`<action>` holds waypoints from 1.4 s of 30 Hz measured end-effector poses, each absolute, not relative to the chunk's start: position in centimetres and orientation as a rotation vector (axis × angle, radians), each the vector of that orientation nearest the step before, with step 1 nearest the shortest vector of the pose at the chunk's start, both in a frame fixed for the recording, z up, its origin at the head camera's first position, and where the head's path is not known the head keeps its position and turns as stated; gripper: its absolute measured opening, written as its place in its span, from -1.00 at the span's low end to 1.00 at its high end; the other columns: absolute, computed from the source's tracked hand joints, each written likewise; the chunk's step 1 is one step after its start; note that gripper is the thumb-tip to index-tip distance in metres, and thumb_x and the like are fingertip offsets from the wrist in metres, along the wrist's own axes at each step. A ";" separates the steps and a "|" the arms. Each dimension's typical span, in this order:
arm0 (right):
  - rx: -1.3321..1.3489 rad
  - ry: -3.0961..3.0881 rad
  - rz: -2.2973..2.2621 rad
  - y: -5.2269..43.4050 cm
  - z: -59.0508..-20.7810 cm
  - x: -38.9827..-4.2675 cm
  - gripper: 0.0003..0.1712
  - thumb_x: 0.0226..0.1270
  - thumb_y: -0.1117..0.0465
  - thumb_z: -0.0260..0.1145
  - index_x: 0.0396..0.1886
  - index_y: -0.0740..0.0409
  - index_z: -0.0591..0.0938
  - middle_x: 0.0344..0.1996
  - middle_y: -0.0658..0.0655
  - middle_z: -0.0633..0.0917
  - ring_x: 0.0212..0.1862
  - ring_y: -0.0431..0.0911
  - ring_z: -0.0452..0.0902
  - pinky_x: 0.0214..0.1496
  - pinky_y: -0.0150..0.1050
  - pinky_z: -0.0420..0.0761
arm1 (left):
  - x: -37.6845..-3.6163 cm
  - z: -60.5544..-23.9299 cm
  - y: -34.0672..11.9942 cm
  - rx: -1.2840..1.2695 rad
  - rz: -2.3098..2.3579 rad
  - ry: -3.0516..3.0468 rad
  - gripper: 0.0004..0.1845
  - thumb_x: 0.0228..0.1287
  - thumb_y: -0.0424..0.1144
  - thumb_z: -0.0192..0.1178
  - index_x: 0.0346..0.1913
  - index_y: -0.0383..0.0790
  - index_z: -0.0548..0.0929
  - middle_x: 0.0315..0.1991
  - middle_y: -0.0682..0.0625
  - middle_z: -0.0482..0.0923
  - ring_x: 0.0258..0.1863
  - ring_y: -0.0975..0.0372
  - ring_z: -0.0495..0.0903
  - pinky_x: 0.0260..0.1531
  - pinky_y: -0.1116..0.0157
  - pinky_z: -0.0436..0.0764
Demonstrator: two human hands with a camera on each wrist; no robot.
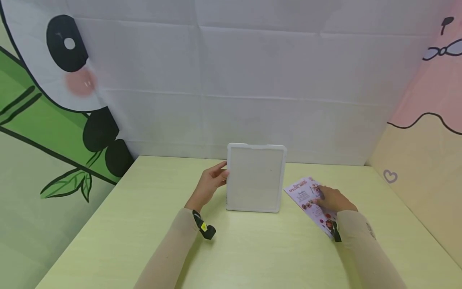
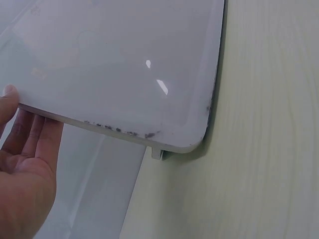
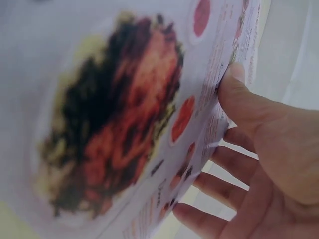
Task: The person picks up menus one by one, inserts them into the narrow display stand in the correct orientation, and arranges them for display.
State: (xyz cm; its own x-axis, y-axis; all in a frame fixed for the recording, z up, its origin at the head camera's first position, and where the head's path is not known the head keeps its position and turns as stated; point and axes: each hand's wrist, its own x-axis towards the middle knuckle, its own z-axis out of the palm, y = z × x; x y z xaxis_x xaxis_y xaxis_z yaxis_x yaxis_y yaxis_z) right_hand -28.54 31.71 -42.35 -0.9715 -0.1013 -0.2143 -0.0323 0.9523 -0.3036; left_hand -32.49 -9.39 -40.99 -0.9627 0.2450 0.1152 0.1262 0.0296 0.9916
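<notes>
Step in hand: the person seems to be bringing a printed menu sheet toward a white frame that stands on the table.
White frame: it stands almost upright near the back of the pale green table, close to the wall, its plain face toward the person.
Left hand: its grip is on the left edge of the frame, thumb on the near face and straight fingers behind it. This looks like a steadying hold, not a tight one.
Menu sheet: it is just right of the frame, low over the table; I cannot tell if it still rests on it.
Right hand: the thumb pinches the sheet from above, and the fingers are curled below its edge.
Advice: I judge the left hand should keep the frame from tipping back. The right hand should hold the sheet flat, because thin paper bends easily at a pinched corner.
Care: align the sheet's edge with the frame before sliding it.
</notes>
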 end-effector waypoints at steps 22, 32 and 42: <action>-0.084 2.974 -0.710 32.9 -43.3 -30.6 -0.22 0.24 0.16 0.36 0.33 0.46 0.27 -0.11 0.40 0.59 -0.18 0.15 0.54 -0.22 0.08 0.52 | -33.1 -40.9 -8.9 0.372 2.115 2.201 -0.40 0.28 -0.12 0.19 0.38 -0.10 0.39 0.14 -0.22 0.56 0.05 0.09 0.60 0.11 0.15 0.60; 0.010 3.028 -0.758 33.4 -43.1 -31.3 -0.38 0.18 0.36 0.18 0.26 0.47 0.33 0.05 0.54 0.48 -0.01 0.35 0.45 -0.07 0.32 0.36 | -33.4 -41.0 -8.6 0.378 2.101 2.221 -0.43 0.31 -0.13 0.18 0.38 -0.10 0.40 0.12 -0.22 0.57 0.03 0.10 0.61 0.10 0.14 0.61; 0.046 2.986 -0.905 33.8 -43.5 -31.4 -0.33 0.21 0.37 0.16 0.31 0.43 0.20 0.09 0.54 0.49 -0.02 0.33 0.48 -0.02 0.31 0.22 | -33.7 -41.4 -8.5 0.398 2.105 2.249 -0.41 0.30 -0.11 0.19 0.37 -0.12 0.40 0.08 -0.20 0.60 0.00 0.11 0.63 0.06 0.16 0.64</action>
